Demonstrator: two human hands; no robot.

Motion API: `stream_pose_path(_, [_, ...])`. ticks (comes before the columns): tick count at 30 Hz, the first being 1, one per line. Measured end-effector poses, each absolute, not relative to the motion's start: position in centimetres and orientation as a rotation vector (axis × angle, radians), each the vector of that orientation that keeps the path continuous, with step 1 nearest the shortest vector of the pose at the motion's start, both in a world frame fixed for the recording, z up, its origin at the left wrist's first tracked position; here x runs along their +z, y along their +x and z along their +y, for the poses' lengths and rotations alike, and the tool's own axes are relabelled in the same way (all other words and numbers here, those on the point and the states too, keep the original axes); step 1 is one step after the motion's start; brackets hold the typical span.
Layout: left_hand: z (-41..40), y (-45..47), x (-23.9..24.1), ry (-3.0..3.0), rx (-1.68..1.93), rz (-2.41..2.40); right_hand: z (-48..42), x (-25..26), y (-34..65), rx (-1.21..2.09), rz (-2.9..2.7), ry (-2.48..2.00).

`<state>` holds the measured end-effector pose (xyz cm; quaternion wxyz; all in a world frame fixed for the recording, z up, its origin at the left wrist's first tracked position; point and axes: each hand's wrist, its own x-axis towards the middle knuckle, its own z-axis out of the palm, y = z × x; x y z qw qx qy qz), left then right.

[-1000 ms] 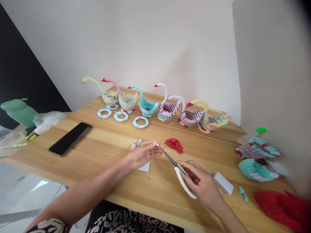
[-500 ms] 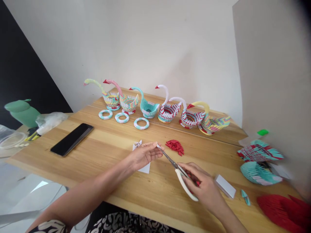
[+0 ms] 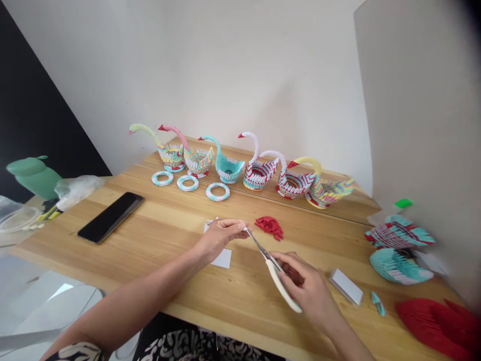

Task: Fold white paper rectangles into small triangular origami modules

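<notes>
Between the thumb and fingers of my left hand (image 3: 221, 238) is a small white piece of paper (image 3: 246, 228), pinched at its end. My right hand (image 3: 300, 281) grips a pair of scissors (image 3: 268, 258) with pale handles, and the blade tips meet the paper. The blades look nearly closed. Under and behind my left hand lie white paper sheets (image 3: 222, 258), partly covered by it. A pile of small folded red paper pieces (image 3: 269, 227) sits just beyond the scissors.
Several folded-paper swans (image 3: 229, 169) line the back, with three paper rings (image 3: 218, 191) before them. A phone (image 3: 110, 216) lies left. At right are a white block (image 3: 346, 287), a small teal piece (image 3: 378, 303), teal paper parts (image 3: 400, 266) and a red paper part (image 3: 436, 321).
The scissors' blades and handles have come closer together as my right hand closed. My right hand has shifted slightly left, while my left hand keeps pinching the paper.
</notes>
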<state>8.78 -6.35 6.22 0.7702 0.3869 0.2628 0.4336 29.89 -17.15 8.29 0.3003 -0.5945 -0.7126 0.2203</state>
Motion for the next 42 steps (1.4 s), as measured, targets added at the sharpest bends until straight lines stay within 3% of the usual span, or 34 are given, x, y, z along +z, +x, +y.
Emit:
stream_pose_path(4, [-6.2,8.6,6.4,0.666,0.930,0.526,-16.9,8.5,30.8,0.863,-1.781,-1.601])
stream_pose_path(23, [-6.1,8.6,5.7,0.580,0.843,0.508,-16.5,7.8,31.1,0.789,-1.867,-1.614])
stream_pose_path(26, [-6.1,8.7,5.6,0.654,0.870,0.528,-16.9,7.8,30.6,0.688,-1.913,-1.617])
stream_pose_path(32, [-6.0,8.8,5.1,0.710,0.944,0.535,-17.7,7.8,28.8,0.186,-2.003,-1.565])
stream_pose_path(39, [-6.1,8.8,5.3,0.675,0.923,0.523,-16.6,8.5,28.5,0.700,-1.837,-1.634])
stream_pose_path(42, [-6.0,8.6,5.5,0.627,0.915,0.544,-16.9,8.6,28.9,0.649,-1.884,-1.601])
